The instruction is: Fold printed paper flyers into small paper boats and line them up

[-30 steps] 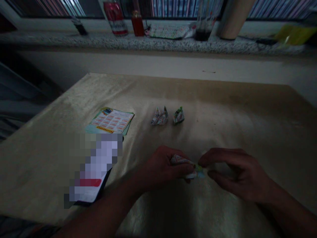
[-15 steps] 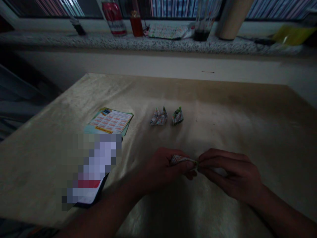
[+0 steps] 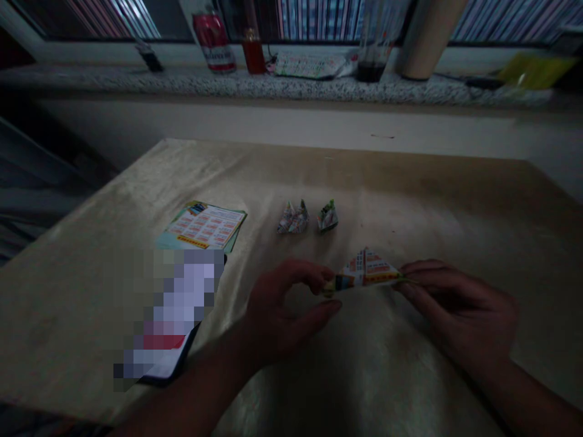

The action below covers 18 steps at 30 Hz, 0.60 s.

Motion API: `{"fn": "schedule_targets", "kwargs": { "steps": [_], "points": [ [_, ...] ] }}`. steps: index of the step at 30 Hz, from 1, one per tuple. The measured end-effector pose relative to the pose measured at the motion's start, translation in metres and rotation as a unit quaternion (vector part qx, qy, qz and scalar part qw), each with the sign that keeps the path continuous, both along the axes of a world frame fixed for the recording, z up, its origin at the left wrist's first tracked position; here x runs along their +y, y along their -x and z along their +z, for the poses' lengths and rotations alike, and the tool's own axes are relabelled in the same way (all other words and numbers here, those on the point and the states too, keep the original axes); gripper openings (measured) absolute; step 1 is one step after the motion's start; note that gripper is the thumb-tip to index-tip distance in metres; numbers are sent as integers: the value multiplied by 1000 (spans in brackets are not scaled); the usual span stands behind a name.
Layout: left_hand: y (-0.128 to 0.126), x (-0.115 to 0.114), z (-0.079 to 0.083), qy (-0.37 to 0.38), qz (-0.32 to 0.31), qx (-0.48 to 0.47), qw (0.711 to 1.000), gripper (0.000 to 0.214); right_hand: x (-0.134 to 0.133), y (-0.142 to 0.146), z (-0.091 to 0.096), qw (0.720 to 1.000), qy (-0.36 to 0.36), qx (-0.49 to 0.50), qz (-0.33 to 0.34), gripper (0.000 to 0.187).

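A folded piece of printed paper point(image 3: 368, 270), roughly triangular with its peak pointing up, is held above the table. My right hand point(image 3: 460, 303) pinches its right corner between thumb and fingertips. At the left corner, the bent fingers of my left hand point(image 3: 286, 312) are close to or touching the paper. The left thumb stands apart below it, leaving that hand open. Farther back on the table sit two small folded paper shapes point(image 3: 294, 218), standing with points upward; the right one point(image 3: 327, 216) has a green tip.
Printed sheets point(image 3: 207, 224) lie at the left of the table point(image 3: 364, 394), with a partly blurred-out phone point(image 3: 157, 364) in front. Along the granite windowsill point(image 3: 182, 83) stand a red can point(image 3: 214, 42), a red-orange bottle point(image 3: 253, 54), a plastic packet point(image 3: 310, 65) and a cup with dark liquid point(image 3: 371, 70).
The folded paper has turned and now shows its broad printed side. My left hand has shifted left and loosened from it, while my right hand has moved right with its corner.
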<state>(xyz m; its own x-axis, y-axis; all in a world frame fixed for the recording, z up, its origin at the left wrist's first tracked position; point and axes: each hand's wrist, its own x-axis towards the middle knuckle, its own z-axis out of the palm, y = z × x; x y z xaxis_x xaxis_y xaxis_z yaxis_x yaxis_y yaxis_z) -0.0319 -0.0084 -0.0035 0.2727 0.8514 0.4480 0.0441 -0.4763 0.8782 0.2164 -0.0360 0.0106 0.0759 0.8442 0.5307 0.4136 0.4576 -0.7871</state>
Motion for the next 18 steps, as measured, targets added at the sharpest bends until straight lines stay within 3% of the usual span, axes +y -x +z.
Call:
{"fn": "schedule_targets", "kwargs": {
  "steps": [5, 10, 14, 18],
  "points": [
    [-8, 3, 5, -87, 19, 41, 995, 27, -1, -1, -2, 999, -26, -22, 0, 23],
    [-11, 6, 11, -96, 60, 56, 992, 15, 1, 2, 0, 999, -33, -22, 26, 21],
    [-12, 4, 12, -37, 97, 27, 994, 14, 0, 8, 3, 1000, -9, 19, 18, 20],
    [-14, 2, 15, 114, 111, -4, 987, 9, 0, 13, 5, 996, 48, 74, -6, 18]
  ]
}}
